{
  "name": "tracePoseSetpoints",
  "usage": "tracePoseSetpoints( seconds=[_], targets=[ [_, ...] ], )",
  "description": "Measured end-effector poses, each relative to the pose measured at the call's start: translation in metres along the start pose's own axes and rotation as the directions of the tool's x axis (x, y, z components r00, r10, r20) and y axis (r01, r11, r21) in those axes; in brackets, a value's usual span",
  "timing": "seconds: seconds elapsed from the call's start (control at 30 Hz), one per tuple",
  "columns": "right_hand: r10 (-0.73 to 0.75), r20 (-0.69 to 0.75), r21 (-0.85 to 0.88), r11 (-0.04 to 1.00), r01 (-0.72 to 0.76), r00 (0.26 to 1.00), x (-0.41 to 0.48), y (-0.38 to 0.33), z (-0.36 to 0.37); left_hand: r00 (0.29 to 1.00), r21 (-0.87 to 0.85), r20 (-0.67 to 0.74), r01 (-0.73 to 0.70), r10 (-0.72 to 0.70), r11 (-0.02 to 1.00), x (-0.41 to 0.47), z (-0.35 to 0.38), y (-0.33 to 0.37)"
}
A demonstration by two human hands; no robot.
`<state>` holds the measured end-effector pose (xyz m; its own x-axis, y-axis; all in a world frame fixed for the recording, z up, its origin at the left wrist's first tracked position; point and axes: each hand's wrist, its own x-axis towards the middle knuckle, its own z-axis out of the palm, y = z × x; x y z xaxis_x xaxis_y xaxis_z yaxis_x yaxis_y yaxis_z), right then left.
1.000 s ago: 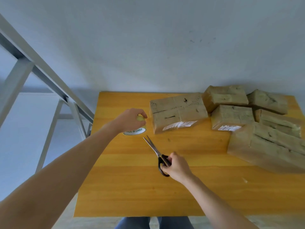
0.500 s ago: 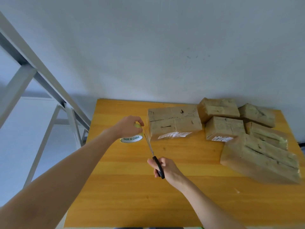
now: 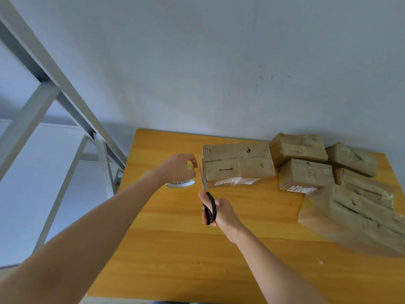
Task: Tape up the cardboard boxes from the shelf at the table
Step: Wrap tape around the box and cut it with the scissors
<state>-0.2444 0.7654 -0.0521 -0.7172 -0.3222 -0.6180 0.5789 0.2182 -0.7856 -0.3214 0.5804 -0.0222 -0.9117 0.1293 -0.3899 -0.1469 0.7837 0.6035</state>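
You are gripping the tape roll (image 3: 181,182) with your left hand (image 3: 176,170) while your right hand (image 3: 221,210), clutching the scissors (image 3: 208,200), is lining up blades beside the box (image 3: 237,162), likely to cut the strip.

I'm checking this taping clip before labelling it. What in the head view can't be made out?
- Tape roll: mostly hidden under the left hand; only its printed core rim shows.
- Tape strip between roll and box: too clear to see, so whether the scissors have cut it is unknowable.
- White shipping labels: print too small to read.
- Large box: cut off by the right edge.
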Motion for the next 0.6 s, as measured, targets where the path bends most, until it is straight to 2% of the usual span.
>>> tracePoseSetpoints(
  seconds=[0.17,0.27,0.33,0.4,0.43,0.6],
  targets=[
    [-0.082,-0.076,-0.070,0.995,0.076,0.994,-0.002,-0.002,0.000,1.000,0.033,-0.016,0.005,-0.005,0.999,0.003,-0.001,0.002],
    [-0.085,-0.129,-0.091,0.993,0.073,0.988,0.000,0.001,-0.002,1.000,0.102,-0.014,0.003,-0.002,0.995,0.003,-0.001,0.006],
    [-0.079,-0.150,-0.133,0.989,0.059,0.986,0.002,0.002,-0.004,1.000,0.257,-0.025,0.009,-0.003,0.966,0.002,-0.003,0.010],
    [-0.080,-0.160,-0.180,0.982,0.050,0.984,0.003,0.002,-0.006,0.998,0.450,-0.061,0.019,0.010,0.893,0.001,-0.008,0.014],
    [-0.082,-0.156,-0.203,0.978,0.049,0.984,0.003,0.002,-0.007,0.996,0.492,-0.084,0.032,0.011,0.870,0.001,-0.010,0.013],
    [-0.030,-0.153,-0.329,0.944,-0.022,0.988,0.013,-0.005,-0.006,0.981,0.411,-0.192,0.104,-0.026,0.906,0.003,-0.012,0.011]
  ],
)
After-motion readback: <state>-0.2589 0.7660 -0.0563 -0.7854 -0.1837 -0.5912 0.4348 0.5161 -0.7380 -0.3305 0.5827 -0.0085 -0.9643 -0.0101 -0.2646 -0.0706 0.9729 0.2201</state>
